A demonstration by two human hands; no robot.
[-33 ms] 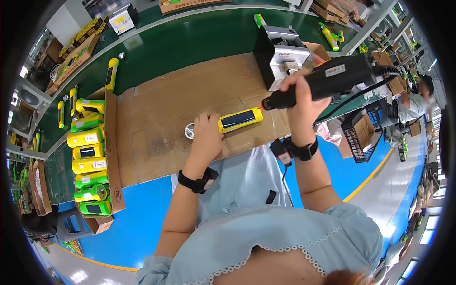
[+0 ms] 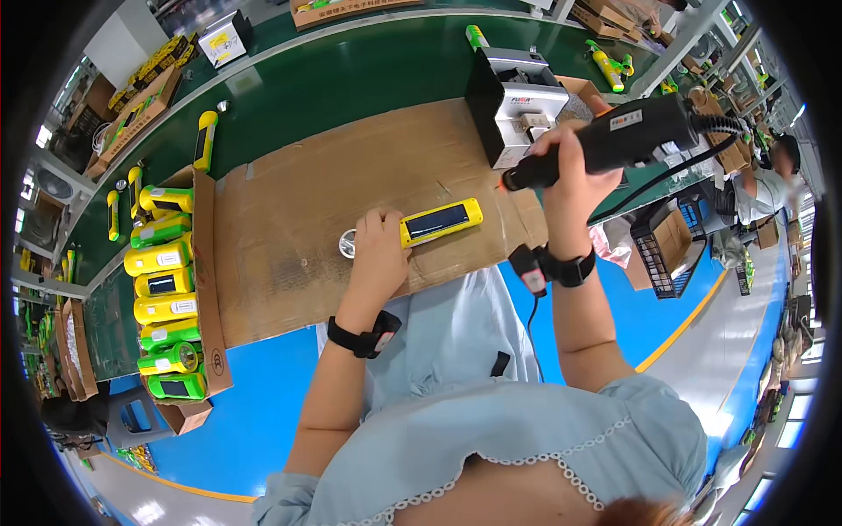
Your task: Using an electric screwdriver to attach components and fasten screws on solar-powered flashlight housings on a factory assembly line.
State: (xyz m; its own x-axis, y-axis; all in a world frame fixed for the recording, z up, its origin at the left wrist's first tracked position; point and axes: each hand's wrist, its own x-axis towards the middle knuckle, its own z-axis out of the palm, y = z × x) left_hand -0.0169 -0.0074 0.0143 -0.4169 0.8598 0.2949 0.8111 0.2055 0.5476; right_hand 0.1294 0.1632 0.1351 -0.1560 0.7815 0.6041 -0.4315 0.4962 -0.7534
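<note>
My left hand (image 2: 379, 250) is closed over the head end of a yellow flashlight (image 2: 465, 212) with a dark solar panel on its upper side. The flashlight lies on a cardboard sheet (image 2: 333, 167), its round silver lens end showing left of my fingers. In my right hand (image 2: 574, 180) is a black electric screwdriver (image 2: 618, 140), my fingers wrapped round its body. Its orange-tipped nose points left, a short way right of the flashlight's tail end and apart from it. A coiled black cable runs from its back end.
Several yellow and green flashlights (image 2: 162, 259) fill a cardboard box at the left. More stand on the green bench (image 2: 368, 74) beyond it. A silver and black machine (image 2: 526, 101) sits at the sheet's far right corner. A black crate (image 2: 671, 250) stands right of the bench.
My right hand has drawn the electric screwdriver to the right, so its nose has left the flashlight's tail end. My left hand and the flashlight have barely shifted.
</note>
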